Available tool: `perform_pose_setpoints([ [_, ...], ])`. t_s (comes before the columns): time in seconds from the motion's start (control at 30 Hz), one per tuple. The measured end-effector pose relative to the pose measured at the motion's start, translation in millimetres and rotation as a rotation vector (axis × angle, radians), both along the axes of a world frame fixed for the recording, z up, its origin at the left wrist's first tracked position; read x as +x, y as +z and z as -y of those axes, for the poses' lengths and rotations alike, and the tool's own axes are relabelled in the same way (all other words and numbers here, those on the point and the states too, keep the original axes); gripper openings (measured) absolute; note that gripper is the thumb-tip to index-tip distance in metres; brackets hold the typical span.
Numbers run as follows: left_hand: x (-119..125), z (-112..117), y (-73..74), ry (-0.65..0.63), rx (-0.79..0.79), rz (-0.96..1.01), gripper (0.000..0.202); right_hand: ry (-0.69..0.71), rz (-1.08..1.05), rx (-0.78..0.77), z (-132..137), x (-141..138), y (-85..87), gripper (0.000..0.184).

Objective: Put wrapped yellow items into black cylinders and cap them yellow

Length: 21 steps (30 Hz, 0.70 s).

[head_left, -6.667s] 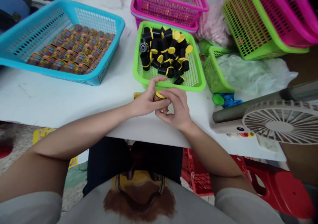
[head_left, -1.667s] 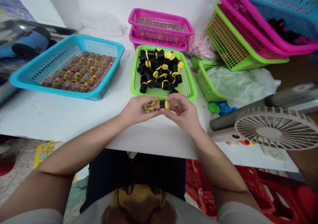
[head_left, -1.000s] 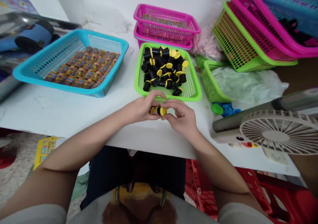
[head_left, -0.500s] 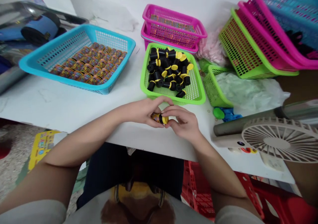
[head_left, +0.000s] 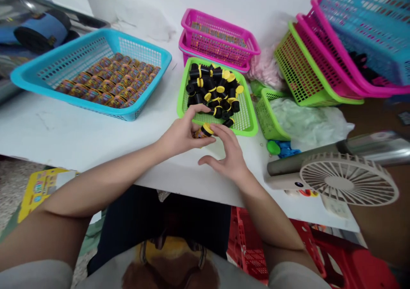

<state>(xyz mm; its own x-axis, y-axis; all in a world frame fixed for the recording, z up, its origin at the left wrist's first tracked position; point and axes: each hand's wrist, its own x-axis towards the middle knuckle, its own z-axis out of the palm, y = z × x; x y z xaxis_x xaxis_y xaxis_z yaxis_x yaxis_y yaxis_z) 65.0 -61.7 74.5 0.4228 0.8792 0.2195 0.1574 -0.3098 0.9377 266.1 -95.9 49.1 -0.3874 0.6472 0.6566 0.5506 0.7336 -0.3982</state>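
My left hand [head_left: 183,136] holds a small black canister [head_left: 203,131] with a yellow cap and a colourful label round it. The canister lies tilted above the thumb, its cap towards the right; the index finger is raised clear of it. Beside it is my right hand [head_left: 229,155], with thumb and fingers spread wide; its fingertips are close to the yellow cap, and I cannot tell whether they touch. Just beyond both hands, a green basket [head_left: 252,117] holds a heap of black canisters [head_left: 209,84] with yellow caps, without labels.
A blue basket [head_left: 28,80] at left holds rows of labelled canisters [head_left: 105,86]. Pink baskets [head_left: 221,51] stand behind. On the right are tilted stacked baskets [head_left: 301,66], a small green basket [head_left: 269,116] with a plastic bag [head_left: 310,120], and a fan [head_left: 346,182] near the table edge.
Both hands have moved away from me, towards the green basket. My right hand has opened and drawn its thumb off the canister. The left index finger has lifted. The view has shifted slightly.
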Motion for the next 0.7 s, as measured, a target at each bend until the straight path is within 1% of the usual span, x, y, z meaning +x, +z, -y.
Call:
perform_pose_setpoints([
  [0.03, 1, 0, -1.4, -0.005, -0.03, 0.035, 0.07, -0.039, 0.04, 0.022, 1, -3, -2.3, 0.074],
  [0.07, 3, 1, -2.9, -0.022, -0.067, 0.07, 0.07, -0.08, 0.062, 0.041, 3, -6, -4.9, 0.076],
  [0.17, 8, 5, -6.1, -0.085, -0.172, 0.152, 0.072, -0.157, 0.068, 0.093, 6, -13, -10.5, 0.065],
  [0.23, 10, 8, -6.9, -0.085, -0.194, 0.179, 0.072, -0.159, 0.051, 0.127, 9, -16, -11.1, 0.065],
  [0.37, 6, 11, -6.9, -0.024, -0.169, 0.199, 0.071, -0.126, 0.053, 0.154, 11, -22, -8.9, 0.072],
  [0.43, 6, 11, -7.4, 0.011, -0.168, 0.199, 0.069, -0.106, 0.06, 0.154, 11, -23, -8.7, 0.07],
  [0.5, 8, 12, -8.2, 0.011, -0.177, 0.222, 0.065, -0.09, 0.047, 0.163, 10, -22, -9.1, 0.065],
  [0.57, 13, 12, -9.2, -0.073, -0.203, 0.273, 0.063, -0.08, 0.009, 0.187, 10, -21, -9.2, 0.063],
  [0.63, 17, 12, -10.4, -0.224, -0.261, 0.302, 0.059, -0.062, -0.019, 0.232, 10, -19, -8.8, 0.065],
  [0.7, 18, 13, -12.0, -0.366, -0.317, 0.292, 0.056, -0.055, -0.001, 0.286, 10, -19, -8.7, 0.065],
])
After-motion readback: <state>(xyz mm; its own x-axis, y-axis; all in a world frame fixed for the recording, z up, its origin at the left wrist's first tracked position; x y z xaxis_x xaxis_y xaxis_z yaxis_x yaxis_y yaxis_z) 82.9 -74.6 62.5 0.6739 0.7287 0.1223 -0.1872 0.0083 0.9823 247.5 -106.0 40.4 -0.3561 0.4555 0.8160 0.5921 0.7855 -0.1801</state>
